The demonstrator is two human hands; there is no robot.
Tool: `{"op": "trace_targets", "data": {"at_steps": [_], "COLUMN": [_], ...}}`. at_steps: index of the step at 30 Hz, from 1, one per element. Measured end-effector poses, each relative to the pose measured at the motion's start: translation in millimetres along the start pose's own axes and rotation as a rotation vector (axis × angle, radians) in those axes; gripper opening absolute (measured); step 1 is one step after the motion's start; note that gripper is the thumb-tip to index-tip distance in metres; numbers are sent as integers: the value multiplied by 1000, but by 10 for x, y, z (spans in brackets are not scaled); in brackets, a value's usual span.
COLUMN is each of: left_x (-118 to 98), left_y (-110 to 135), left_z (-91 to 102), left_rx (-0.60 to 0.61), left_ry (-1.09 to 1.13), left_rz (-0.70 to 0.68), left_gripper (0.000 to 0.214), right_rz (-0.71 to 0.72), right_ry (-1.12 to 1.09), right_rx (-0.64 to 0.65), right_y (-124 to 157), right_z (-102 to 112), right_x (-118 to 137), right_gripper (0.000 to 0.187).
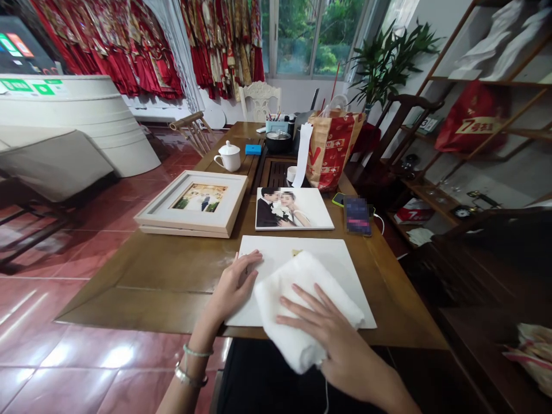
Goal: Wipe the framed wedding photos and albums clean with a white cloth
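A white board (340,253) lies flat at the near edge of the wooden table. My left hand (235,284) rests on its left side, fingers loosely stretched and thumb apart, not wrapped round anything. A folded white cloth (276,287) covers the board's middle and hangs past its front edge. Across the cloth lies my right hand (319,322), fingers spread on top and thumb tucked out of sight beneath. A small yellowish patch (296,252) shows on the board just beyond the cloth. Behind the board is a photo panel of a couple (297,210).
Stacked wooden picture frames (194,201) sit to the left, below a lidded white cup (228,156). To the right are a phone (357,215) with a cable and a red-and-brown paper bag (330,149). A blue box (253,149) and a black pot (278,142) stand farther back.
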State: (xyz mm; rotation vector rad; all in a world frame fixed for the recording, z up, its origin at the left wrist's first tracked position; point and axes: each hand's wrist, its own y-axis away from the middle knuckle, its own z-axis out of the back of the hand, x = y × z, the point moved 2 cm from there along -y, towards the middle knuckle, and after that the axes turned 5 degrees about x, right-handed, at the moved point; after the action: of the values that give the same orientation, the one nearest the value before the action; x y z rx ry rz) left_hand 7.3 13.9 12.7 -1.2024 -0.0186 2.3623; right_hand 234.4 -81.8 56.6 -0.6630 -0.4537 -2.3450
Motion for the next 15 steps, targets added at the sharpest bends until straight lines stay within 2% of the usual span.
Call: {"op": "trace_targets", "data": {"at_steps": [4, 8, 11, 15], "left_x": [0, 13, 18, 6], "left_y": [-5, -10, -11, -9], "left_z": [-6, -11, -8, -2], "left_rx": [2, 7, 6, 6], "left_ry": [-12, -20, -23, -24], "left_rz": [-1, -7, -14, -11], "left_gripper": [29, 27, 27, 27], "right_rz": [-193, -319, -394, -404], "right_ry": [-74, 69, 166, 240], "right_rx": [-173, -319, -351, -352], "right_y": [155, -14, -185, -199], "right_z": [173, 324, 398, 346], "right_x": [-464, -824, -913, -816], "right_gripper": [88, 76, 79, 83]}}
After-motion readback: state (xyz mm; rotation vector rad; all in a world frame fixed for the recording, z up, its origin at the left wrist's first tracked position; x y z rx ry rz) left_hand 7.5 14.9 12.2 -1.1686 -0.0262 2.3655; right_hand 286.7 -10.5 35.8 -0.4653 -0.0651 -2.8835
